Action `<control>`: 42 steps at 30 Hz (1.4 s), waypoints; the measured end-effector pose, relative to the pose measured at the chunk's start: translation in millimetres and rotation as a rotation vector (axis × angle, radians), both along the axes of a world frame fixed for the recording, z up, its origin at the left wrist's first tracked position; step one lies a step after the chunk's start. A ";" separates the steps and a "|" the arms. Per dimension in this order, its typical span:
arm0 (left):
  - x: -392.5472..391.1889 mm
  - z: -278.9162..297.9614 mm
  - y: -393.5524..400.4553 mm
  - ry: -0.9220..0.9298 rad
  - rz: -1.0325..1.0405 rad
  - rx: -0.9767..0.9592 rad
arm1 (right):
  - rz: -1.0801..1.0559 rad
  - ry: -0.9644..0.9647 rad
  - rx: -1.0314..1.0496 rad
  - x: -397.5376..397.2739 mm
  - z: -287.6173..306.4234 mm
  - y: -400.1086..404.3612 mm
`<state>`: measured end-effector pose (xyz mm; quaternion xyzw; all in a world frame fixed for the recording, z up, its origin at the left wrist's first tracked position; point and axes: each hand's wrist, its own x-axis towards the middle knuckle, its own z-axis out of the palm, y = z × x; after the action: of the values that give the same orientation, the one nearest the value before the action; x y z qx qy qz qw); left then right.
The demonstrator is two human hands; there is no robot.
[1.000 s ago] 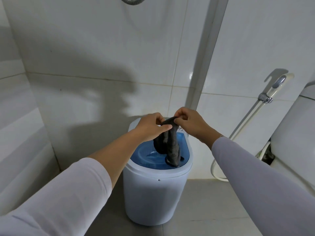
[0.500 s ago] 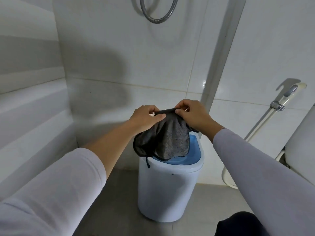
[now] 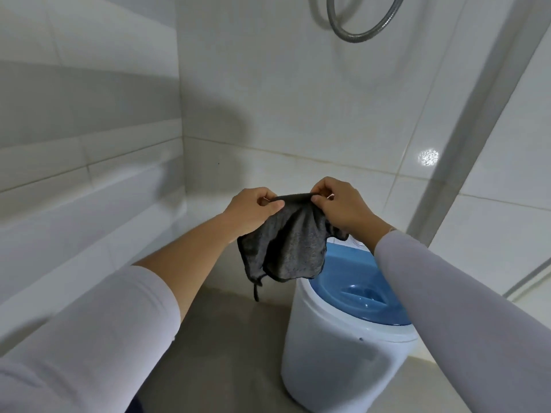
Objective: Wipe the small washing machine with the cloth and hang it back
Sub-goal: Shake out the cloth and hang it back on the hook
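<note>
Cloth point(image 3: 293, 248), dark grey, hangs limp above washing machine point(image 3: 343, 353); left hand point(image 3: 253, 208) and right hand point(image 3: 340, 205) pinch its top edge.

Single view, from a camera worn on the person's head. It is looking forward and slightly downward along both outstretched forearms, which are entering from the lower left and lower right corners. The left hand point(image 3: 253, 208) and right hand point(image 3: 340, 205) are sitting near frame centre, at arm's length from the lens. The small washing machine point(image 3: 343, 353) is lying below and to the right of centre, seen from above. Wide-angle curvature is bending the tiled wall point(image 3: 268, 84) lines. No second view is sharing the scene.
</note>
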<state>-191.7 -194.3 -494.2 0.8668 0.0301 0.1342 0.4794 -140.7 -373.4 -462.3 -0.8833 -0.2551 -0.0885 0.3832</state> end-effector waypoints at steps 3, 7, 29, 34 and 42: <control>22.3 -6.9 20.4 -0.029 0.102 -0.006 | 0.062 0.051 0.034 23.6 -10.4 26.8; 58.1 -3.6 46.9 -0.034 0.200 -0.011 | 0.150 0.145 0.071 61.0 -8.6 61.2; 129.6 354.0 144.9 -0.150 0.390 -0.024 | 0.160 -0.134 0.082 135.6 342.5 180.1; 143.1 453.1 162.2 -0.223 0.427 0.008 | 0.168 -0.281 0.108 145.5 434.0 198.6; 182.3 529.4 182.6 -0.295 0.493 -0.071 | 0.104 -0.301 0.034 175.9 502.8 230.2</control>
<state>-9.4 -11.7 35.2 0.7872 0.1747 0.3701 0.4614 35.2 -143.2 40.5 -0.8389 -0.3536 -0.2043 0.3598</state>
